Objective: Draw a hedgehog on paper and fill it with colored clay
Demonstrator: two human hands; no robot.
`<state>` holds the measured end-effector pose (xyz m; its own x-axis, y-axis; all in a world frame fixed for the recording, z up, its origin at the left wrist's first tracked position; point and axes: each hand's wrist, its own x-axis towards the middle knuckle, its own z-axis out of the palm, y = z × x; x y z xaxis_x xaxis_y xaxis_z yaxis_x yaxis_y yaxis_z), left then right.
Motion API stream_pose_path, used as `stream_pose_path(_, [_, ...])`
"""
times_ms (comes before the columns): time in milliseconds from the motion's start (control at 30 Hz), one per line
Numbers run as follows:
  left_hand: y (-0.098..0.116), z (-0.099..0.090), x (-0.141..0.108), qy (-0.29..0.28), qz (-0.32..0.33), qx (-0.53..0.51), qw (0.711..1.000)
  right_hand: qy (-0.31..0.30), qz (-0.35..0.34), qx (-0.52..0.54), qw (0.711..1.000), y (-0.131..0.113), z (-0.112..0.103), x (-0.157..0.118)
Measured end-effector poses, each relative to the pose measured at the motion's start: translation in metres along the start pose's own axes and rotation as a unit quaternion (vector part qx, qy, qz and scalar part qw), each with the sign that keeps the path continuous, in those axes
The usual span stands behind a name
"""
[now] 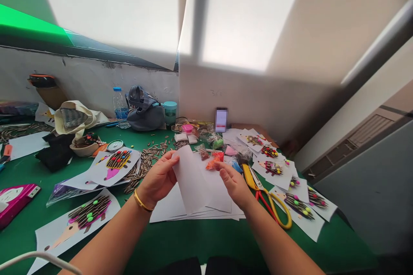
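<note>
A green-topped table (180, 245) fills the lower half of the view, set against a white wall (97, 81), and a stack of white paper (193, 210) lies at its front middle. Beyond the stack, a propped-up phone (221, 120) shows a blurred screen, and a water bottle (119, 107) carries a label too small to read. A grey bag (145, 111) and a teal cup (170, 112) stand just right of the bottle, also beyond the stack. Left of the stack lies a hedgehog collage (118, 165) with dark striped seeds, and loose seeds (145, 159) are scattered just beyond it. More collages (298, 206) spread to the right, next to yellow-handled scissors (274, 206).

Both forearms reach in over the stack. The left hand (158, 178), with a gold bangle (142, 202) at its wrist, is closed on a raised white sheet (190, 180), pinching its edge. The right hand (234, 182) hangs half-curled beside that sheet, near an orange packet (214, 161); whether it grips anything, I cannot tell.
</note>
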<state>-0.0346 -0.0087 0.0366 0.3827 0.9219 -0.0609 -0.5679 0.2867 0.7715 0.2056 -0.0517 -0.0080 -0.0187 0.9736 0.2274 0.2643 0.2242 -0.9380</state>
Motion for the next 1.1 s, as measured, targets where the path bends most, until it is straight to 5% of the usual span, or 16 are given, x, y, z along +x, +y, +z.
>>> stream_pose_path(133, [-0.015,0.017,0.009,-0.041,-0.011,0.139,0.989,-0.165,0.119,0.246,0.948,-0.012,0.011,-0.003])
stream_pose_path(300, [-0.031,0.020,0.021,0.124,0.201,0.312,0.920,-0.055,0.150,0.337,0.928,-0.008,0.013,-0.003])
stream_pose_path(367, [-0.041,0.019,0.022,0.105,0.163,0.279,0.940,-0.023,0.132,0.361,0.923,-0.005,0.011,-0.003])
stream_pose_path(467, [-0.060,0.018,0.019,-0.009,0.051,0.192,0.980,-0.024,0.119,0.354,0.927,-0.001,0.013,-0.006])
stream_pose_path(567, [-0.073,0.018,0.017,0.006,0.033,0.163,0.986,-0.033,0.119,0.322,0.939,0.005,0.018,-0.009])
stream_pose_path(733, [-0.069,0.011,0.015,0.007,0.012,0.186,0.982,-0.024,0.071,0.278,0.958,0.008,0.004,-0.003])
stream_pose_path(833, [-0.063,0.007,0.012,-0.032,-0.041,0.256,0.965,-0.008,0.043,0.157,0.987,-0.001,-0.017,0.007])
stream_pose_path(933, [-0.062,0.006,0.008,-0.092,-0.061,0.321,0.941,-0.070,0.059,0.032,0.995,-0.012,-0.029,0.013])
stream_pose_path(1033, [-0.063,0.005,0.007,-0.121,-0.057,0.352,0.926,-0.108,0.100,0.037,0.988,-0.015,-0.023,0.013])
stream_pose_path(1100, [-0.061,0.003,0.008,-0.108,-0.051,0.356,0.927,-0.059,0.122,0.079,0.988,-0.012,-0.017,0.012])
